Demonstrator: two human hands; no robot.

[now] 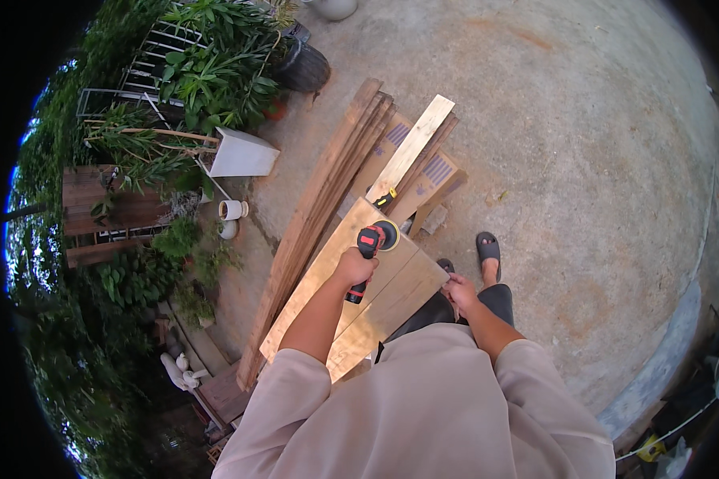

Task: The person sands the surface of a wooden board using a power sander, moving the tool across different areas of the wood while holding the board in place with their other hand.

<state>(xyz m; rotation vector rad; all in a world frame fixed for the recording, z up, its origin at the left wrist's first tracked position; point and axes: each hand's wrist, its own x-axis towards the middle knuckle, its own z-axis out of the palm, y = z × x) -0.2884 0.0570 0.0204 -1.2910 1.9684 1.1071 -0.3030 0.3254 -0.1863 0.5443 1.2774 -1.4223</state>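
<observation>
My left hand (355, 268) is wrapped round the handle of a red-and-black cordless drill (370, 239). A round, yellow-edged disc pad (388, 235) on its front end rests on or just above a wooden panel (403, 279). This panel is joined from several boards, paler on the left and greyer on the right. At its right corner my right hand (460, 292) is closed on the edge, fingers partly hidden. Past the far edge lies a small yellow-and-black tool (385, 199), its kind unclear, by a pale plank (414, 148).
Long brown planks (319, 203) lie stacked to the left. Cardboard boxes (430, 182) sit under the pale plank. Potted plants (216, 72), a white planter (244, 153) and a small white pot (230, 210) line the left side. My sandalled foot (488, 249) stands on concrete (575, 199).
</observation>
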